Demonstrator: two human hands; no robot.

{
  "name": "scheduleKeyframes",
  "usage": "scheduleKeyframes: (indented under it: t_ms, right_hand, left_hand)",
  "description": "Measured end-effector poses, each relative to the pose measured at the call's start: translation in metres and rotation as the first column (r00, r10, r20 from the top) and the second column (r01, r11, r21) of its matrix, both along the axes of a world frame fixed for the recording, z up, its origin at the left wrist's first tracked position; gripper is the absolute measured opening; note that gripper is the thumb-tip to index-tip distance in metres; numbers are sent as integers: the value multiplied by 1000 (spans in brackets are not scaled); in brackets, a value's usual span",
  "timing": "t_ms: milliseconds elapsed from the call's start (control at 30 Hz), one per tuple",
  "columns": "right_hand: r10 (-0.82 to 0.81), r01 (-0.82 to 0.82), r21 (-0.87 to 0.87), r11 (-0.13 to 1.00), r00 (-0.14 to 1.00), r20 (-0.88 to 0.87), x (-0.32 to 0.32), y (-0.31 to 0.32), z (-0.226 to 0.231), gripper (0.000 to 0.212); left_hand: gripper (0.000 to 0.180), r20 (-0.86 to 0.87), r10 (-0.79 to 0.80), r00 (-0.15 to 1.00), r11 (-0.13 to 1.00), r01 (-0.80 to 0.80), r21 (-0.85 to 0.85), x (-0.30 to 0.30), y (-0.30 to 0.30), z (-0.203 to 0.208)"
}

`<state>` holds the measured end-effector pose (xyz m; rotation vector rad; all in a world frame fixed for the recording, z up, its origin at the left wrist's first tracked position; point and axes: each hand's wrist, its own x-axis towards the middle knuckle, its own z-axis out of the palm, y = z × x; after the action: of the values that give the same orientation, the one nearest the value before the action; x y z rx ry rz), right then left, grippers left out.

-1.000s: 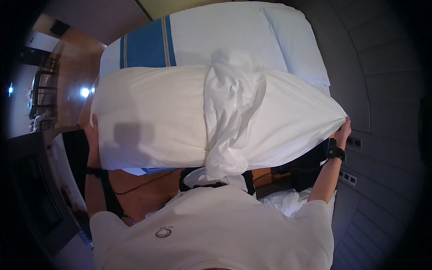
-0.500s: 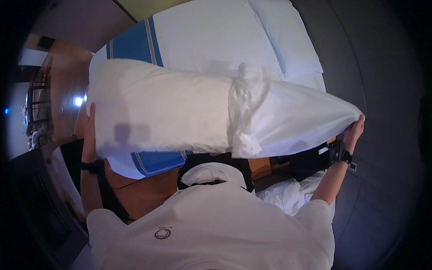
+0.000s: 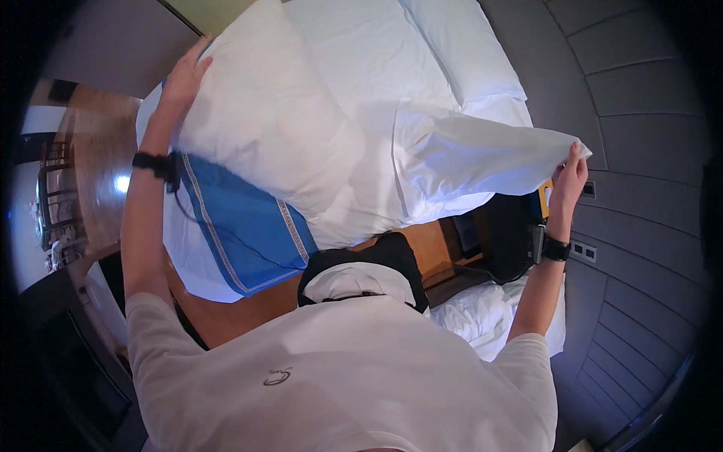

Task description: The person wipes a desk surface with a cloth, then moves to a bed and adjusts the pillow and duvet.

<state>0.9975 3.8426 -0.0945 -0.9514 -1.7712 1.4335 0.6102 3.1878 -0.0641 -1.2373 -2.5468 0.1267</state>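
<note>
A plump white pillow [image 3: 256,105] lies tilted over the far left part of the bed. My left hand [image 3: 188,75] rests against its left edge, fingers stretched out and apart. My right hand [image 3: 571,169] pinches the closed corner of a white pillowcase [image 3: 467,154], its fingers closed on the fabric. From there the case stretches left, limp and wrinkled, with its open end near the middle of the bed. Pillow and case show apart, with bed linen between them.
The white bed [image 3: 339,45] has a blue runner [image 3: 237,226] and another pillow [image 3: 467,53] by the grey padded headboard wall [image 3: 640,135]. Crumpled white linen [image 3: 482,316] lies at the lower right. A cable runs from my left wristband.
The pillow has come out of the pillowcase and swung up and left with my left hand. My right hand has moved slightly left and away, still pinching the case's corner.
</note>
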Motion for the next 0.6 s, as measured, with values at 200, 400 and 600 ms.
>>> scheduleKeyframes:
  t_ms: [200,400,600]
  right_hand:
    - [353,-358,31,933,929,113,-12,-105,28,32]
    - [872,-866,-103,489,481,95,-15,-293,30,56]
    - [825,-796,-224,562,520,221,101,-378,-13,51]
  left_hand:
    - [60,552,79,830,856,-341,390,63,10,0]
    - [50,928,78,364,933,-354,60,183,-51,-61]
    - [47,992,84,97,941,-335,-47,304,-140,-117]
